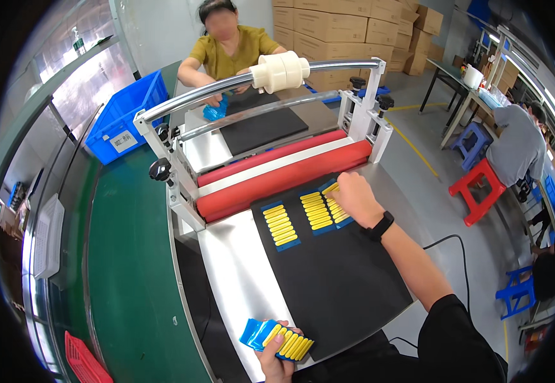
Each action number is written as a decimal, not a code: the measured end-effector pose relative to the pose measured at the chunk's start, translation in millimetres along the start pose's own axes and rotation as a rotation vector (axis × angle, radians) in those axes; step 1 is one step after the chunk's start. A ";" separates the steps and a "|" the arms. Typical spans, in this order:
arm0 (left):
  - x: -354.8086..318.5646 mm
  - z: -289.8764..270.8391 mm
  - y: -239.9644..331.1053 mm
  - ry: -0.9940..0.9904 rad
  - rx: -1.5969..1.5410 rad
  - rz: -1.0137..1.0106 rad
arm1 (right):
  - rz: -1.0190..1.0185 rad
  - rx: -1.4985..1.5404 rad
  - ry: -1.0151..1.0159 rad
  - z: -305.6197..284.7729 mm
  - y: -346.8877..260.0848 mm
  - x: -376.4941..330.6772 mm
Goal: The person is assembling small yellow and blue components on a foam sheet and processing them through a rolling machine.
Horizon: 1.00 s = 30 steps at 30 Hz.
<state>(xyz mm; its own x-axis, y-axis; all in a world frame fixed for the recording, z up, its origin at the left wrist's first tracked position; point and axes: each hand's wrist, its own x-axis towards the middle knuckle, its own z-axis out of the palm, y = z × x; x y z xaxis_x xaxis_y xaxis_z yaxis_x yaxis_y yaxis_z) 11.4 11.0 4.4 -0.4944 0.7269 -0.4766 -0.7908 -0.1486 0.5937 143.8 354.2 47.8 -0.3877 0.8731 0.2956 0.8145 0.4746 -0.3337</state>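
My left hand [276, 365], at the near edge of the machine's metal bed, is closed around a stack of blue cards [284, 340] lined with rows of yellow capsule-shaped pieces. On the black mat [347, 281] lie similar cards: one on the left [281, 227], a middle one [316, 210] and one on the right [337, 210]. My right hand [356, 196] is curled over the upper part of the right card, its fingers bent down at that card's far end. The fingertips are partly hidden by the hand.
Just beyond the cards sit red rollers [284, 183] in a white frame under a chrome bar. Across the machine a person [236, 45] handles a blue packet [215, 110]. A green conveyor [131, 268] with a blue bin [126, 121] runs along the left. Another person sits at right.
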 end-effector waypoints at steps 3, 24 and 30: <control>2.2 -6.2 -3.5 -0.019 -0.002 -0.007 | 0.049 0.021 -0.026 1.2 22.7 -1.3; 11.5 -29.4 -18.5 -0.103 0.083 -0.010 | -0.320 0.629 -0.818 -74.9 -89.1 -129.4; 17.6 -39.3 -21.4 -0.155 -0.151 -0.028 | -0.304 0.779 -0.873 -28.1 -105.4 -160.8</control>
<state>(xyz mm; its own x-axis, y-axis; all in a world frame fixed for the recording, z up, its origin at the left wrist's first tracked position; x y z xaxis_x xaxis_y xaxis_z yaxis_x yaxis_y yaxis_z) 5.5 0.5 -42.2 -0.4193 0.8249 -0.3791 -0.8542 -0.2170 0.4725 132.4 160.6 60.6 -0.9240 0.3526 -0.1483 0.2775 0.3513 -0.8942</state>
